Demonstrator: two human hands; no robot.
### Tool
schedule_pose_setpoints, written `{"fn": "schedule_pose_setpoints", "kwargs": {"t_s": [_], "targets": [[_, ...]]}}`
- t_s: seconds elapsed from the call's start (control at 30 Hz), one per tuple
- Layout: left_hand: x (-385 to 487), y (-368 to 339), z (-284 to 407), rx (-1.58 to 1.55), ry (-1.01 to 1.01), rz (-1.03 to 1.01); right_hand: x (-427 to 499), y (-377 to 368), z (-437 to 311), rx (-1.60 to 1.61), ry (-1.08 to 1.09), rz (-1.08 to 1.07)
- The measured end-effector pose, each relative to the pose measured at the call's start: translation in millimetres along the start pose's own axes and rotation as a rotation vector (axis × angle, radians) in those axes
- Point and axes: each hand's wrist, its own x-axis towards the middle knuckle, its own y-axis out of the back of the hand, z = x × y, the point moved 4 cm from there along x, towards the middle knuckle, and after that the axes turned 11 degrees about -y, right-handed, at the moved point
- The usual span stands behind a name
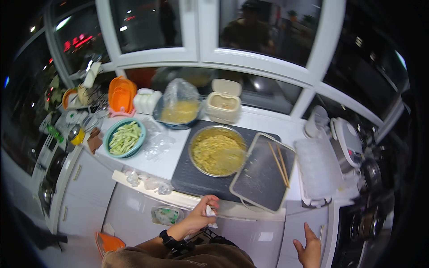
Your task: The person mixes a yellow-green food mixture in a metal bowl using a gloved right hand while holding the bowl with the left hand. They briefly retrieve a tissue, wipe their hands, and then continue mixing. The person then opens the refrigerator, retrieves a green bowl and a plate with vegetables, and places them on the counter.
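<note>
My left hand (203,213), with a dark band on its wrist, is closed round a crumpled white tissue (210,216) in front of the counter edge. My right hand (308,249) is at the lower right, fingers apart, holding nothing. Beyond them a steel bowl (204,150) of yellow-green mixture stands on a dark board (183,174); a translucent, blurred utensil (231,160) lies in the mixture. Right of the bowl, a grey cutting board (256,177) with a pale rim carries a pair of wooden chopsticks (278,164).
A teal basin (106,142) of cut green vegetable stands left, near clear plastic bags (157,144). Behind are a blue bowl (177,125) with a bagged yellow food, a lidded container (223,109) and orange baskets (121,95). An egg tray (316,169) and rice cooker (347,142) stand right.
</note>
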Motion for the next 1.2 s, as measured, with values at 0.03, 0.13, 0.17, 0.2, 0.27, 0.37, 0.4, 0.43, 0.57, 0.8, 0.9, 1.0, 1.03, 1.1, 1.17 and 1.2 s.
{"fn": "schedule_pose_setpoints", "kwargs": {"t_s": [0.03,0.13,0.17,0.2,0.27,0.37,0.4,0.43,0.57,0.8,0.9,1.0,1.03,1.1,1.17,1.2], "targets": [[0.0,-18.9,-7.5,0.002,0.031,-0.05,-15.6,6.3,18.7,-0.004,-0.065,0.016],[15.9,-83.5,-31.6,0.089,0.075,-0.332,-54.1,17.8,60.4,0.044,-0.255,0.137],[22.4,-104.5,-37.7,0.104,0.067,-0.433,-69.7,25.5,71.9,0.049,-0.316,0.201],[27.4,-123.9,-46.4,0.027,0.162,-0.499,-86.0,29.1,81.5,0.055,-0.373,0.217],[30.3,-165.5,-63.6,-0.057,0.303,-0.629,-122.6,32.5,97.0,0.029,-0.501,0.297],[26.2,-228.6,-96.1,-0.062,0.457,-0.802,-176.8,27.4,116.0,-0.075,-0.742,0.412],[18.9,-250.5,-107.5,-0.069,0.513,-0.864,-195.7,27.9,122.2,-0.12,-0.759,0.443],[14.5,-264.9,-115.3,-0.078,0.572,-0.894,-214.7,25.4,129.8,-0.088,-0.875,0.44],[-3.9,-325.1,-147.1,0.008,0.689,-1.157,-288.3,21.6,137.1,-0.021,-1.123,0.523],[5.7,-406.0,-188.5,0.075,0.666,-1.22,-396.5,21.8,174.9,0.266,-1.338,0.991],[23.9,-437.9,-206.4,0.086,0.625,-1.25,-429.8,16.8,193.5,0.238,-1.562,1.06],[38.8,-471.9,-224.3,0.102,0.603,-1.29,-451.7,14.5,205.1,0.267,-1.734,0.888],[39.8,-484.6,-231.4,0.079,0.597,-1.341,-458.1,14.7,206.5,0.275,-1.805,0.808],[37.6,-504.8,-243.5,0.092,0.604,-1.382,-470.8,22.9,204.5,0.283,-1.903,0.703],[29.7,-522.3,-252.9,0.107,0.6,-1.437,-483.0,39.0,195.9,0.277,-1.953,0.667],[23.2,-532.3,-256.9,0.108,0.603,-1.465,-489.0,51.3,191.0,0.255,-1.948,0.68]]}}
